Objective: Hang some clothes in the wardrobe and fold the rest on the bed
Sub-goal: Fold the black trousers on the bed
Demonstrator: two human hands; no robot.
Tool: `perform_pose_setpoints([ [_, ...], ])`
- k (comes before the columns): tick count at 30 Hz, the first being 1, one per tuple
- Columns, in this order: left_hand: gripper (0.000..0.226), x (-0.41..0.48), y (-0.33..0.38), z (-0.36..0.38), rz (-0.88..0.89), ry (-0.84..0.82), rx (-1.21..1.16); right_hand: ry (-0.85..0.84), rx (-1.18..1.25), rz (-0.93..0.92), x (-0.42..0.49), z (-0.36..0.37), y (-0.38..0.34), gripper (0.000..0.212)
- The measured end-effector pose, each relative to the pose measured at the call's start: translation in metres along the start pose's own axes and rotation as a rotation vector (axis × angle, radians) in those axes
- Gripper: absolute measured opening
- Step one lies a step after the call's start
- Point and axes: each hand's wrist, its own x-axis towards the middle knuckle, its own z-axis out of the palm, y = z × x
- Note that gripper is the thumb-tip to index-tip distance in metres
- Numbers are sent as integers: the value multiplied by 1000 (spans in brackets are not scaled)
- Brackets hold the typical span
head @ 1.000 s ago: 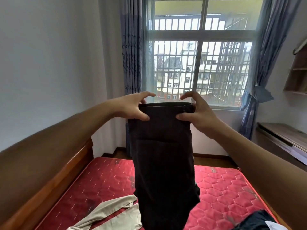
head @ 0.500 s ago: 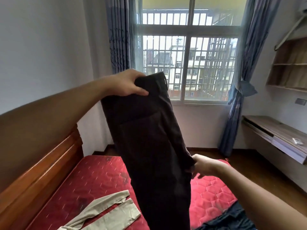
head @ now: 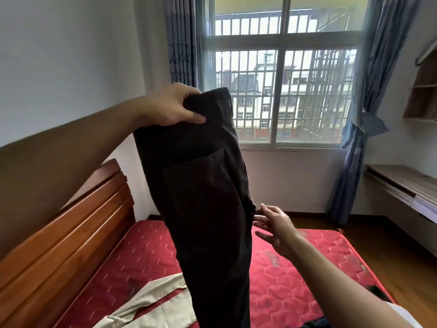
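Trousers (head: 201, 209) hang from our left hand (head: 170, 107), which pinches the waistband (head: 212, 98) up high so the legs drop straight above the red mattress (head: 307, 268). Our right hand (head: 276, 226) is spread wide and holds nothing, fingertips (head: 260, 218) just beside the side seam, probably about to smooth it. Beige garment (head: 146, 304) crowds the near edge by the headboard (head: 71, 233); bare mattress toward the far right corner gives folding room.

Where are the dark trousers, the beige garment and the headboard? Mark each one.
dark trousers (head: 203, 197), head view, on the middle of the hanging cloth.
beige garment (head: 146, 311), head view, on its wide lower strip.
headboard (head: 71, 233), head view, on a middle wooden slat.
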Motion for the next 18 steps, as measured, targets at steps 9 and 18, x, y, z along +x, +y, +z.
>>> perform_pose_setpoints([
  [9, 17, -21, -15, -11, 3, 28, -23, -217, 332, 86, 3, 38, 6, 18],
  [18, 23, -34, -45, -27, -58, 41, -3, -245, 234, 15, -4, 33, -11, 24],
])
